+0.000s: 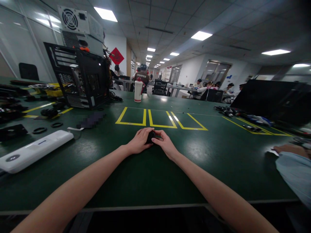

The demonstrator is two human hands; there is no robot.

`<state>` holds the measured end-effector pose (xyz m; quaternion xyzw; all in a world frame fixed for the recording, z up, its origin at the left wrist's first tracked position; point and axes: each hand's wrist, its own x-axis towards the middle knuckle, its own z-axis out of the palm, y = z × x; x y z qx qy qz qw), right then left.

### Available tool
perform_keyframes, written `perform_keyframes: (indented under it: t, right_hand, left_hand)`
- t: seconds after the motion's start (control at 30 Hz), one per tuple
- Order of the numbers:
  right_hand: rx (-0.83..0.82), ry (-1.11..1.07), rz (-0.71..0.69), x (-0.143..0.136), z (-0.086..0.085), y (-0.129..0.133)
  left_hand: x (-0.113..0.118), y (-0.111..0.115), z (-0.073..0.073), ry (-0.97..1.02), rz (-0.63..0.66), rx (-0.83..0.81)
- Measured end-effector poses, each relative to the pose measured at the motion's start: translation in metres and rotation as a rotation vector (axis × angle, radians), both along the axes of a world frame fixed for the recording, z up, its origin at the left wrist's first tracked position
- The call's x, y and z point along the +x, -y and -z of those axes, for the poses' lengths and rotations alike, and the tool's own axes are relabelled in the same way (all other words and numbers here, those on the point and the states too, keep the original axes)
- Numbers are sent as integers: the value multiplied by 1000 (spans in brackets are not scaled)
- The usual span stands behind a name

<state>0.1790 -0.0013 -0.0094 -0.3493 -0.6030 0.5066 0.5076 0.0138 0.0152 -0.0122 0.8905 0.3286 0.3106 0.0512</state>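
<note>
Between my two hands, low over the middle of the green table (155, 174), is a small black object (150, 137). Its kind cannot be made out, since fingers cover most of it. My left hand (140, 141) is wrapped round its left side and top. From the right, my right hand (165, 142) pinches it with thumb and fingers. Just beyond the hands, yellow tape outlines (162, 126) mark the tabletop.
A white elongated device (39, 149) lies at left, near black rings (39, 130). Behind stand a black computer case (85, 77) with power supplies on top and a white cup (138, 91). At right are a large black panel (274, 100) and another person's sleeved arm (295, 168).
</note>
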Motion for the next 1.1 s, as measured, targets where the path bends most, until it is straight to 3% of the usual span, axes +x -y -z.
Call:
perform_keyframes:
  t: [1.1]
  right_hand:
    - [-21, 71, 28, 3, 6, -8]
  left_hand:
    - [0, -2, 2, 2, 2, -4]
